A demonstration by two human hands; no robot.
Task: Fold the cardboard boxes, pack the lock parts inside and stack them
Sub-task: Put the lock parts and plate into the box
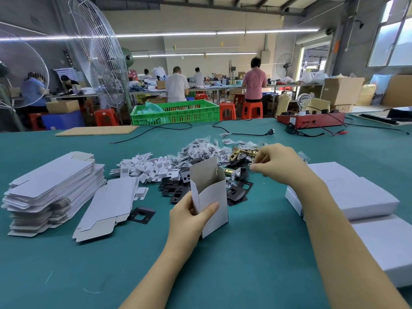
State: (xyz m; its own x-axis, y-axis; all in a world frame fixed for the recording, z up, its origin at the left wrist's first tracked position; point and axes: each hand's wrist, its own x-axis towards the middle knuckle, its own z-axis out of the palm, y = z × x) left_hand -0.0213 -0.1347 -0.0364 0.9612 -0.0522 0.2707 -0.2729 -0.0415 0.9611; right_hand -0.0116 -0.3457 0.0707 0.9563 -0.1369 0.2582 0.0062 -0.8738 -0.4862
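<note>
My left hand (pixel 189 216) grips a folded white cardboard box (pixel 211 197), held upright with its top flap open. My right hand (pixel 275 163) hovers over the pile of lock parts, fingers curled as if pinching something small; what it holds is hidden. Brass latches (pixel 242 151), black metal plates (pixel 176 188) and small bags of screws (pixel 200 149) lie mixed in the middle of the green table (pixel 245 253). White plastic inserts (pixel 147 167) lie left of them. A tall stack of flat box blanks (pixel 51 188) stands at the left, with a few loose blanks (pixel 107 206) beside it.
Finished white boxes (pixel 356 197) are stacked at the right under my right forearm. A lone black plate (pixel 141 215) lies near the loose blanks. A black cable (pixel 234 128), a red test device (pixel 311 120) and a cardboard sheet (pixel 95 130) lie at the far edge.
</note>
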